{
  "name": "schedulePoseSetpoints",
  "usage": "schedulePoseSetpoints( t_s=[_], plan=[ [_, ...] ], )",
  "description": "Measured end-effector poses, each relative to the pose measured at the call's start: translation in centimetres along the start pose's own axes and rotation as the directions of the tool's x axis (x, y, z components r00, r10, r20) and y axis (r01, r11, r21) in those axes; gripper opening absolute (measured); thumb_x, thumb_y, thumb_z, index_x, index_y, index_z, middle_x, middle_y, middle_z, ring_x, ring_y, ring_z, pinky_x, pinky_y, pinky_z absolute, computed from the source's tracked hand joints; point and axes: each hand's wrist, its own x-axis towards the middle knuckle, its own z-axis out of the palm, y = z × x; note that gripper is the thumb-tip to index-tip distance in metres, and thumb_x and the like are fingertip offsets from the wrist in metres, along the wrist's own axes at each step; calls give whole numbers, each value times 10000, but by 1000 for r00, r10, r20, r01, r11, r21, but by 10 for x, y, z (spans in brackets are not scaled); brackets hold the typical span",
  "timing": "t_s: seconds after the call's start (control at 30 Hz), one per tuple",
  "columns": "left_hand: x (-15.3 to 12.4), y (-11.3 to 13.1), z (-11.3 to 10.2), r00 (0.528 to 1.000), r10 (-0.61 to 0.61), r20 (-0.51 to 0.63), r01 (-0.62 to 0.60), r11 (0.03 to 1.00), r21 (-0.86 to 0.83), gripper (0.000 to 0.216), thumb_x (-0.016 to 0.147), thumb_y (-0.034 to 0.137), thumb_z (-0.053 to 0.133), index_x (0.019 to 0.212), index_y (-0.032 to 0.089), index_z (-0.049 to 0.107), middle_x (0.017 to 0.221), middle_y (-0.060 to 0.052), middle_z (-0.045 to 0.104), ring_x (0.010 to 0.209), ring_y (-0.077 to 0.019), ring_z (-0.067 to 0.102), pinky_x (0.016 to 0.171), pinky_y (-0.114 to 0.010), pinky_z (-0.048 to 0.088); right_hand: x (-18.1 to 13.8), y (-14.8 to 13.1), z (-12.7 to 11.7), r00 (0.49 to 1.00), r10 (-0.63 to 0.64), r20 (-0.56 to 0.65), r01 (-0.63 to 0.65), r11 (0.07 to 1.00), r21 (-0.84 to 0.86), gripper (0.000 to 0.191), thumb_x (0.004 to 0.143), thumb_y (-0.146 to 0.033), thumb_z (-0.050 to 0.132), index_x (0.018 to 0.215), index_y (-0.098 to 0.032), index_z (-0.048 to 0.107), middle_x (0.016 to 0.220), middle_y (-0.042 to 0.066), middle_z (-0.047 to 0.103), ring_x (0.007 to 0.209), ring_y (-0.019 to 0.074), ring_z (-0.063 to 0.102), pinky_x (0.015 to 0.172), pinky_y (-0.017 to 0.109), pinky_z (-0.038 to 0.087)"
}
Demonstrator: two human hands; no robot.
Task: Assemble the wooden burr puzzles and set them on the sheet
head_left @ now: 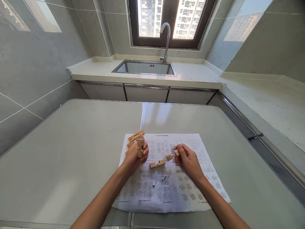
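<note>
My left hand (134, 157) is closed around an upright notched wooden puzzle piece (140, 147), held just above a printed instruction sheet (171, 187). My right hand (188, 159) pinches another notched wooden piece (172, 155) by its right end, tilted over the sheet. A third wooden piece (157, 164) lies flat on the paper between my hands. More wooden pieces (134, 137) lie at the sheet's top left corner, partly behind my left hand.
The sheet lies on a grey table (71, 152) with a seam down its middle. Beyond it runs a white counter (190, 74) with a steel sink (145, 67) and tap (166, 38) under a window. Tiled walls stand left and right.
</note>
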Motion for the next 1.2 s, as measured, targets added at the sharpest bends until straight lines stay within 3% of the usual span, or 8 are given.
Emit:
schedulePoseSetpoints(
  t_s=[0.17,0.4,0.53,0.63,0.7,0.8,0.93,1.2],
  plan=[
    [1,-4,-4,996,-38,78,48,990,-136,288,959,424,519,788,229,394,588,84,372,381,-49,190,336,-172,186,-1,-1,0,1000,-3,-11,3,1000,-8,503,991,-704,524,907,-227,658,555,-18,613,504,170,552,544,281,464],
    [1,-2,-3,996,-26,84,34,994,-105,302,952,455,513,801,234,374,599,93,324,387,-50,150,336,-169,177,0,1,0,1000,-1,-3,1,1000,-6,487,997,-695,517,909,-235,650,563,-18,609,514,185,542,560,296,454],
    [2,-5,2,1000,4,-7,-4,998,58,422,1027,575,394,785,230,408,594,65,428,381,-69,293,377,-207,261,0,2,0,1000,-1,4,1,1000,-5,477,1005,-686,507,916,-238,646,569,-21,610,521,185,542,563,296,446],
    [2,-10,6,995,90,-47,-72,949,307,553,1045,659,298,717,230,414,546,44,465,394,-101,387,424,-253,335,0,1,-1,1000,3,5,-3,1000,-10,480,1001,-691,510,918,-238,644,565,-20,606,520,190,544,565,302,446],
    [1,-14,8,968,247,-51,-183,826,534,558,1060,623,306,669,233,386,524,35,466,437,-121,426,481,-272,360,1,0,-1,1000,5,4,-5,1000,-7,481,998,-693,517,913,-236,644,563,-20,604,521,189,544,566,300,446],
    [-1,-21,8,887,459,44,-305,513,802,505,1078,494,371,649,228,355,533,30,462,500,-137,430,542,-287,326,1,0,-1,1000,6,3,-6,1000,-3,490,994,-700,518,912,-233,645,565,-20,605,516,184,540,561,298,445],
    [-4,-28,6,851,478,215,-357,228,906,433,1084,433,424,717,213,484,598,19,574,496,-130,453,553,-279,302,1,2,-1,1000,5,0,-5,1000,-13,492,999,-700,510,923,-232,642,561,-17,610,520,189,549,552,299,442],
    [1,-36,1,814,490,311,-318,-72,945,422,1095,490,435,860,191,617,716,-32,710,551,-156,585,560,-274,298,0,2,0,1000,13,-10,-13,1000,-11,512,975,-728,521,899,-238,648,549,-23,606,507,186,553,539,294,442]
  ],
)
